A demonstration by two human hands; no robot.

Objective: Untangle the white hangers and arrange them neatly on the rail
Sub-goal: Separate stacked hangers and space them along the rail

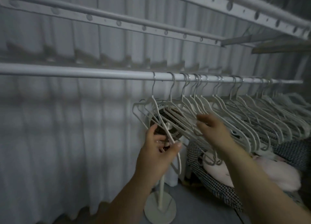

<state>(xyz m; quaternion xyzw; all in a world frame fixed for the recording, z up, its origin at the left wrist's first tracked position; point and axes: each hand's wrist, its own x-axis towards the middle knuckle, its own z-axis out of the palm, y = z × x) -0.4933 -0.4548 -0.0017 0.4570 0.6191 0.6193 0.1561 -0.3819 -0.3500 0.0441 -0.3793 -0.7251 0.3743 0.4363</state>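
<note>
Several white hangers [235,116] hang by their hooks on a white rail [84,71], crowded from the middle to the right end. The leftmost hanger [157,109] hangs apart from the rest and tilts toward me. My left hand [158,149] pinches the lower arm of that hanger between thumb and fingers. My right hand [212,127] reaches into the row beside it, fingers spread and touching the hangers' arms. Whether it grips one is not clear.
A standing fan [159,205] with a round white base is behind the left hangers. Pale curtains [67,131] cover the wall. A checkered bedding pile [217,186] and pink cloth [277,171] lie under the row. Other rails [117,17] run overhead.
</note>
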